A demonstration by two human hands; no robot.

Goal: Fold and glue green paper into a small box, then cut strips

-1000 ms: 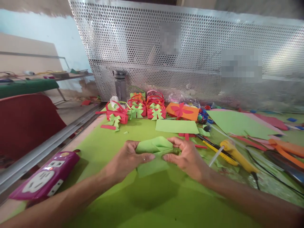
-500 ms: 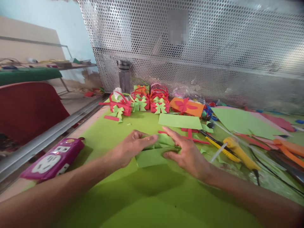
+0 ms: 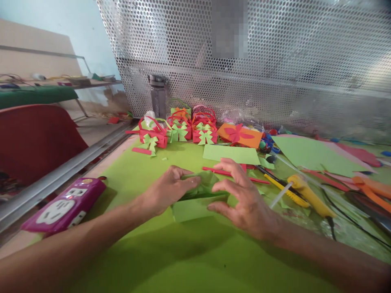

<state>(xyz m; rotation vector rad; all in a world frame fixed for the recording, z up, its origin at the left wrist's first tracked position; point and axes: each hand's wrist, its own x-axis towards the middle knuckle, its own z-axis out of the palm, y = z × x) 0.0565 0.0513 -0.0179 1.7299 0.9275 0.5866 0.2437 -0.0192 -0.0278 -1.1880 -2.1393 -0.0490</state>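
A folded green paper box (image 3: 195,208) stands over the green work surface between my hands, its top edge facing me and its inside partly hidden. My left hand (image 3: 171,185) is closed on its left end, thumb along the upper edge. At the right end, my right hand (image 3: 241,193) has its fingers curved and apart, the thumb touching the front panel and the index fingertip at the opening. Just behind lie red paper strips (image 3: 220,171) and a light green paper rectangle (image 3: 231,154).
Red paper baskets with green bows (image 3: 180,131) stand at the back near a bottle (image 3: 158,97). To the right lie a yellow glue gun (image 3: 311,196) with its cord, a yellow cutter (image 3: 287,191) and orange scissors (image 3: 371,191). A purple power strip (image 3: 65,205) lies at left.
My right hand has lifted its fingers from the box's back edge and bent them over the opening. The gap along the box's top has widened. My left hand stays on the left end.
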